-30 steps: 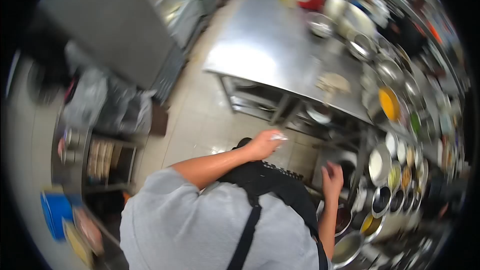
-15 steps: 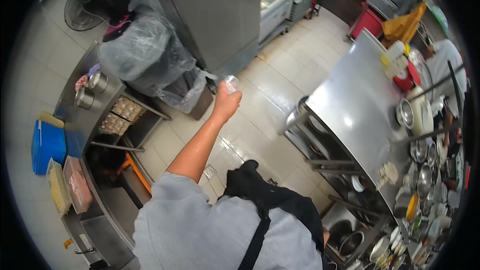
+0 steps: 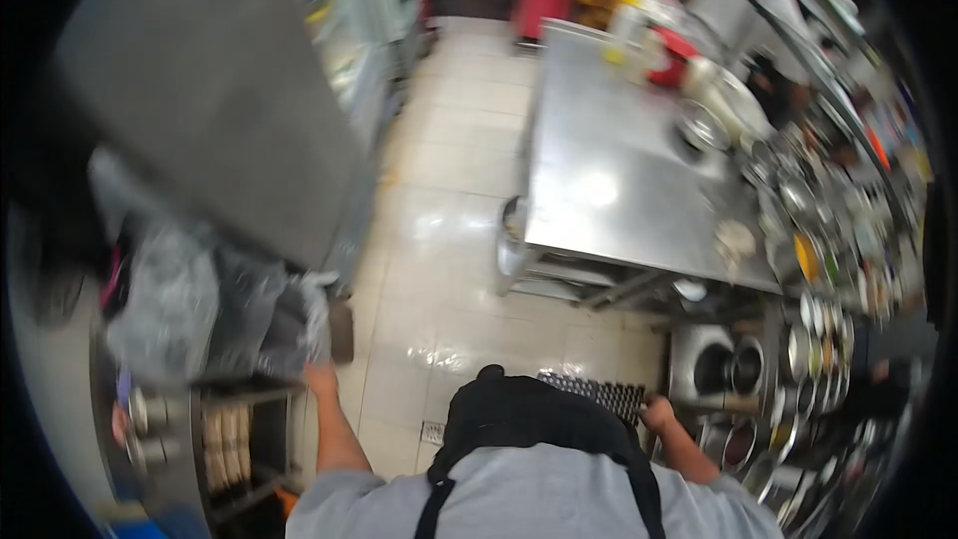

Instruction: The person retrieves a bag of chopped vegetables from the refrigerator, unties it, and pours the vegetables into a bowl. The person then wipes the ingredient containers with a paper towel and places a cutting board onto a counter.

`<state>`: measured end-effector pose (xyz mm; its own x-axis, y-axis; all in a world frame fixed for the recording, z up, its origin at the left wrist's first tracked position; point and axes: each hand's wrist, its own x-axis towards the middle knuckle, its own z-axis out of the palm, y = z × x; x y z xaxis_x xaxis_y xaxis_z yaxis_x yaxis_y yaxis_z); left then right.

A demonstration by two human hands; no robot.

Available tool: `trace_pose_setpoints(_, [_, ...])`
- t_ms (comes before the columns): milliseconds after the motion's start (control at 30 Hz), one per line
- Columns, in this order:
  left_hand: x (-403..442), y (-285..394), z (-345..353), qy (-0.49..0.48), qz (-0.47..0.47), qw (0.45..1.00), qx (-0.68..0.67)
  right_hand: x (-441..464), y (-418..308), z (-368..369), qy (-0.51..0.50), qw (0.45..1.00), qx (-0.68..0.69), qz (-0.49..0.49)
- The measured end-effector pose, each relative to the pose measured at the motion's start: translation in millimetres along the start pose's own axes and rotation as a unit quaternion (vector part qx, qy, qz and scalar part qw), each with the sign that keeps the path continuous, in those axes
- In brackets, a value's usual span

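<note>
My left hand (image 3: 319,376) is at the lower left, beside the edge of the clear plastic bag (image 3: 170,309) that lines a bin; its fingers are blurred, and whether it touches the bag cannot be made out. On the right, my right hand (image 3: 657,413) is at the end of a black perforated mat or rack (image 3: 599,394), low by my body. Its fingers look curled, but what lies between them is too small to tell. A black apron (image 3: 539,409) covers my front.
A steel table (image 3: 609,180) stands ahead right, with a metal bowl (image 3: 703,126) and a red container (image 3: 673,58). Bowls and pans crowd the right. Tall steel fridge (image 3: 220,80) at left, egg trays (image 3: 227,444) below. Another person (image 3: 743,0) works at the back right.
The view has swung left and back. My left hand has gone from reaching out with a small clear-whitish item to beside the bag, where no such item shows. My right hand has come fully into view.
</note>
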<state>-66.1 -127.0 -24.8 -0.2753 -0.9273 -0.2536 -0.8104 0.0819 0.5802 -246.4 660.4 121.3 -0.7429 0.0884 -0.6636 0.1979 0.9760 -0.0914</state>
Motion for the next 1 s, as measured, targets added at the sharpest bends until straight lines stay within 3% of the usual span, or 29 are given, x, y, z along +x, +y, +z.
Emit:
trace_pose_setpoints(33, [-24, -29, 17, -0.224, -0.023, 0.974, 0.035, 6, 5, 8, -0.028, 0.999, -0.016, 0.019])
trace_pose_setpoints(67, [-53, -51, 31, -0.438, -0.025, 0.896, 0.071, 1, 3, 5, -0.035, 0.999, -0.011, -0.006])
trace_pose_setpoints(100, [-117, -36, 33, -0.527, -0.244, 0.808, -0.102, -6, -1, 3, -0.018, 0.999, 0.032, 0.013])
trace_pose_setpoints(133, [-155, -20, 48, -0.578, -0.207, 0.788, -0.039, -12, 1, 4, 0.013, 0.997, 0.081, 0.012])
trace_pose_setpoints(167, [-176, -11, 62, -0.609, -0.114, 0.784, 0.045, -28, -7, -7, 0.016, 0.992, 0.120, 0.034])
trace_pose_setpoints(233, [-196, 10, 91, -0.642, 0.044, 0.750, 0.153, -43, 3, 7, 0.065, 0.971, 0.225, 0.057])
trace_pose_setpoints(333, [-199, 55, 125, -0.631, 0.261, 0.680, 0.266, -59, 39, 39, 0.085, 0.961, 0.255, 0.066])
trace_pose_setpoints(400, [-195, 89, 142, -0.584, 0.431, 0.600, 0.336, -74, 72, 70, 0.096, 0.961, 0.242, 0.095])
trace_pose_setpoints(433, [-191, 109, 149, -0.532, 0.538, 0.533, 0.378, -85, 90, 83, 0.038, 0.951, 0.274, 0.141])
trace_pose_setpoints(467, [-186, 130, 158, -0.497, 0.589, 0.499, 0.396, -97, 107, 95, -0.020, 0.935, 0.304, 0.183])
trace_pose_setpoints(500, [-178, 154, 165, -0.451, 0.643, 0.459, 0.414, -105, 130, 121, -0.005, 0.970, 0.208, 0.128])
trace_pose_setpoints(533, [-169, 181, 172, -0.441, 0.658, 0.454, 0.408, -108, 158, 158, 0.010, 0.991, 0.108, 0.073])
trace_pose_setpoints(567, [-162, 208, 178, -0.431, 0.673, 0.449, 0.401, -116, 178, 188, 0.017, 0.989, 0.125, 0.082])
trace_pose_setpoints(600, [-156, 228, 187, -0.555, 0.433, 0.666, 0.246, -124, 194, 214, -0.052, 0.965, 0.191, 0.169])
trace_pose_setpoints(633, [-162, 245, 199, -0.603, 0.130, 0.785, 0.061, -129, 209, 233, -0.121, 0.925, 0.257, 0.253])
trace_pose_setpoints(667, [-189, 266, 202, -0.611, 0.146, 0.774, 0.076, -133, 225, 251, -0.117, 0.916, 0.278, 0.264])
trace_pose_setpoints(733, [-252, 300, 197, -0.455, 0.109, 0.881, 0.069, -149, 246, 295, -0.142, 0.980, 0.098, 0.102])
trace_pose_setpoints(767, [-279, 308, 203, -0.443, 0.130, 0.881, 0.100, -158, 246, 308, -0.031, 0.985, 0.106, 0.134])
trace_pose_setpoints(833, [-315, 308, 228, -0.509, 0.262, 0.789, 0.223, -168, 243, 283, -0.113, 0.989, 0.023, 0.092])
trace_pose_setpoints(867, [-335, 308, 243, -0.537, 0.347, 0.715, 0.283, -145, 257, 331, -0.036, 0.991, 0.070, 0.110])
trace_pose_setpoints(900, [-353, 310, 260, -0.555, 0.430, 0.628, 0.336, -150, 246, 297, -0.004, 0.847, 0.392, 0.359])
trace_pose_setpoints(933, [-374, 309, 273, -0.562, 0.494, 0.547, 0.375, -124, 260, 336, 0.009, 0.962, 0.184, 0.203])
trace_pose_setpoints(967, [-396, 311, 286, -0.566, 0.527, 0.491, 0.402, -142, 252, 301, 0.058, 0.978, 0.104, 0.169])
trace_pose_setpoints(1000, [-418, 316, 298, -0.569, 0.546, 0.449, 0.420, -161, 249, 264, 0.059, 0.956, 0.197, 0.209])
